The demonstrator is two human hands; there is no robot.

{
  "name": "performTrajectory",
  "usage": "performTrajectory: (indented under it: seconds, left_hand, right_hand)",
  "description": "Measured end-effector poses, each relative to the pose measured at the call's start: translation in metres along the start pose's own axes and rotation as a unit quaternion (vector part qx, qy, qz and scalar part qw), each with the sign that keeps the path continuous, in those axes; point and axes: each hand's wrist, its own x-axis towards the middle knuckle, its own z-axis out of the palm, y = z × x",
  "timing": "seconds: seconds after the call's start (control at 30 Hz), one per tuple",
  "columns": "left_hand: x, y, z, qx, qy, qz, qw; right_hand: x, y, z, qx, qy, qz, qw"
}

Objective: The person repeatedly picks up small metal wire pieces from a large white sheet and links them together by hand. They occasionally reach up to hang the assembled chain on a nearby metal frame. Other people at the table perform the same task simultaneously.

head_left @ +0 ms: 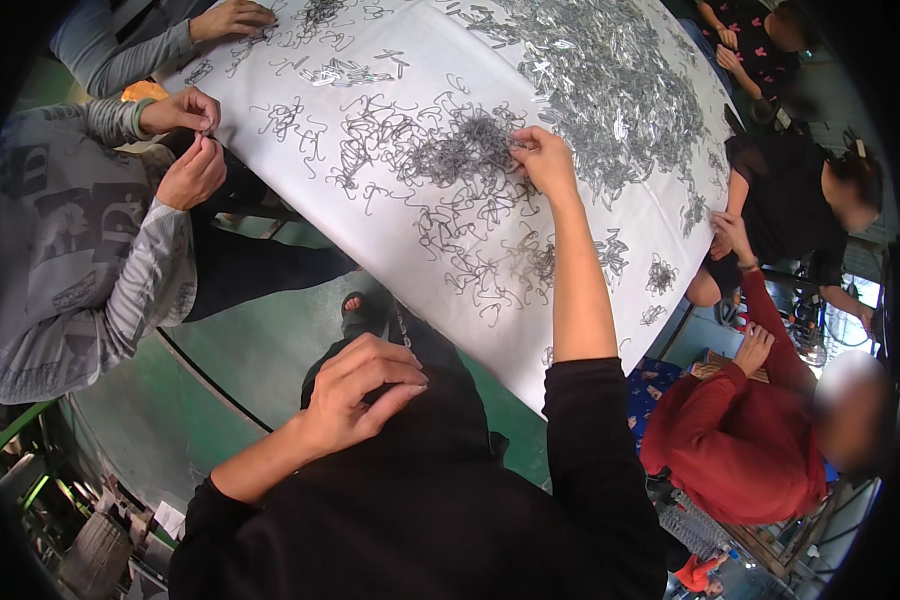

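Many thin, dark, bent wire hooks (380, 135) lie tangled on a table covered in white (370, 225). My right hand (545, 163) reaches over the table to the densest dark heap of hooks (470, 148). Its thumb and fingers are pinched together at the heap's right edge, on what looks like a wire hook. Over my lap, apart from the table, my left hand (365, 392) is held with its fingers curled toward the thumb. Whatever it may hold is too small to make out.
A large spread of small silvery metal strips (615, 95) covers the table's far right. At the left, a person in a grey patterned top (80, 215) pinches something small in both hands. Someone in a red sweater (745, 440) sits at the right. Green floor (260, 340) shows below the table.
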Motion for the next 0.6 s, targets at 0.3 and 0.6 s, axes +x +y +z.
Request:
performTrajectory:
  seconds: [0.3, 0.6]
  left_hand:
    - [0.002, -0.004, -0.002, -0.002, 0.001, -0.002, 1.000]
    - [-0.007, -0.004, -0.005, 0.000, -0.014, -0.010, 1.000]
  right_hand:
    - [-0.021, 0.025, -0.008, -0.251, 0.106, -0.092, 0.958]
    - [-0.118, 0.036, 0.037, -0.366, 0.043, -0.069, 0.927]
